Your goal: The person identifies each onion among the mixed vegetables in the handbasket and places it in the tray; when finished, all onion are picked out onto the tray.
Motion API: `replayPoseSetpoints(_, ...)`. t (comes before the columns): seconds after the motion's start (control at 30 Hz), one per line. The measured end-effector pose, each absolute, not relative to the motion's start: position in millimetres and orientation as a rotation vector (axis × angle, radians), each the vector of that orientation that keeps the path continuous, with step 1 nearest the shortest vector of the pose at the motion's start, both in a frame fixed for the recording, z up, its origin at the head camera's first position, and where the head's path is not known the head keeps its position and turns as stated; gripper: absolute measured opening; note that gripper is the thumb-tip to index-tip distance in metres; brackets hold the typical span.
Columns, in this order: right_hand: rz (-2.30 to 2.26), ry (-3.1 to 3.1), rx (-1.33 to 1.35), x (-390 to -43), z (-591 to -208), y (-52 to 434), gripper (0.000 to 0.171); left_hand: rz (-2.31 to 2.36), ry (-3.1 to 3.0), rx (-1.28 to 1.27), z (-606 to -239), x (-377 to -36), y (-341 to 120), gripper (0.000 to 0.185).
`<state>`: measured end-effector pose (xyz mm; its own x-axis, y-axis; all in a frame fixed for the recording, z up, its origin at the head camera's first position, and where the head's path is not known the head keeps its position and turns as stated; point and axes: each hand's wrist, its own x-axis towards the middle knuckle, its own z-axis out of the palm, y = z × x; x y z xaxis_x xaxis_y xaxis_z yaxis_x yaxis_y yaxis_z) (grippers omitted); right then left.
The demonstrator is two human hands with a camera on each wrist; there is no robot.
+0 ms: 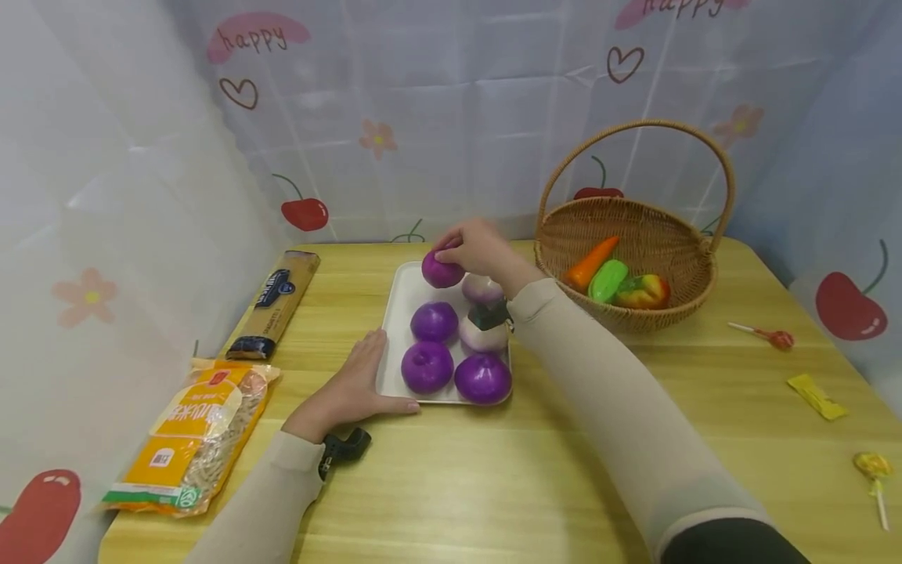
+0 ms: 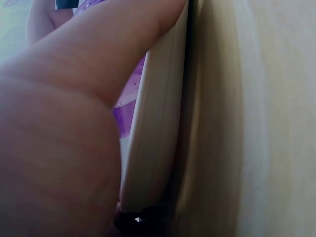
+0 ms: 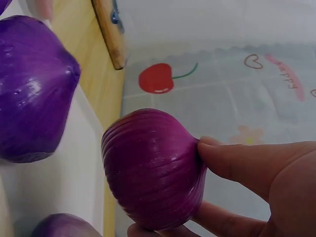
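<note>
A wicker basket (image 1: 694, 258) with toy produce is seen at two o'clock, a pasta box (image 1: 276, 301) at ten, a noodle bag (image 1: 193, 435) at eight.

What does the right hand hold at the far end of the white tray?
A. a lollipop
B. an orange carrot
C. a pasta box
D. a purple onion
D: the right hand pinches a purple onion above the white tray.
</note>
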<state>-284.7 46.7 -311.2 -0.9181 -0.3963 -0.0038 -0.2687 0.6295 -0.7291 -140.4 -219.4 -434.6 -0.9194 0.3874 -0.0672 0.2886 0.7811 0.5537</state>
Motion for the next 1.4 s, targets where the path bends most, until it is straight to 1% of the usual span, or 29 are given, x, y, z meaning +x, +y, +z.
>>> replayPoseSetpoints(0.27, -1.075, 2.733, -0.541, -292, -325, 25, 0.020, 0.853, 2.799, 0.524, -433, -139, -222, 0.150)
replayPoseSetpoints(0.43, -1.034, 2.782, -0.525, -294, -334, 17, 0.015, 0.852, 2.790, 0.522, -434, -138, -222, 0.150)
replayPoseSetpoints(0.7, -0.953, 2.809, -0.501, -296, -349, 20, 0.015, 0.842, 2.796, 0.531, -437, -137, -218, 0.150)
replayPoseSetpoints(0.93, -0.897, 2.809, -0.508, -298, -354, 23, 0.016, 0.831, 2.789, 0.528, -435, -139, -216, 0.149)
replayPoseSetpoints(1.17, -0.859, 2.762, -0.588, -293, -347, 36, 0.031, 0.843, 2.778, 0.526, -435, -136, -216, 0.149)
replayPoseSetpoints(1.4, -0.860, 2.756, -0.670, -278, -312, 62, 0.033, 0.847, 2.787, 0.518, -435, -137, -216, 0.150)
